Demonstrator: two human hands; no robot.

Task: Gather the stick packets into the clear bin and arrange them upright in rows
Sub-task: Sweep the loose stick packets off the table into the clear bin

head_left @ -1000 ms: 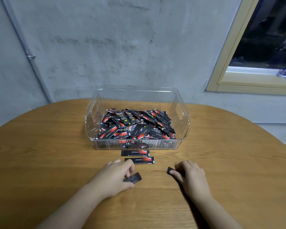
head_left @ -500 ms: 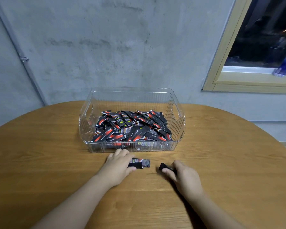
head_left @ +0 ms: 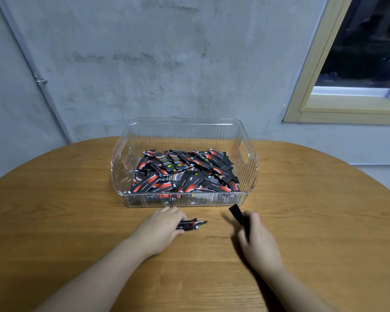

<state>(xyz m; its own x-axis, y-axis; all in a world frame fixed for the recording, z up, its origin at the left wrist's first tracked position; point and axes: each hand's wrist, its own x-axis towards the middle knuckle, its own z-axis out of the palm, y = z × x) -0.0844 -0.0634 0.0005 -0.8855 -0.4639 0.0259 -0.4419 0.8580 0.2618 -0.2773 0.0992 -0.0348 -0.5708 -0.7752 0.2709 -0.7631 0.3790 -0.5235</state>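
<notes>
From the head view, our left hand (head_left: 161, 230) pinched a few flat stick packets (head_left: 190, 224) near the bench's middle, before the clear bin (head_left: 185, 200); our right hand (head_left: 256, 237) seemingly gripped one packet (head_left: 237, 213). Light, thin, slippery; we judged edge pinches best.

We see a round wooden table (head_left: 77, 199) set against a grey concrete wall (head_left: 167, 64). A metal conduit (head_left: 32, 70) runs slantwise down that wall at left. At upper right sits a wood-framed window (head_left: 324, 109), dark outside.
</notes>
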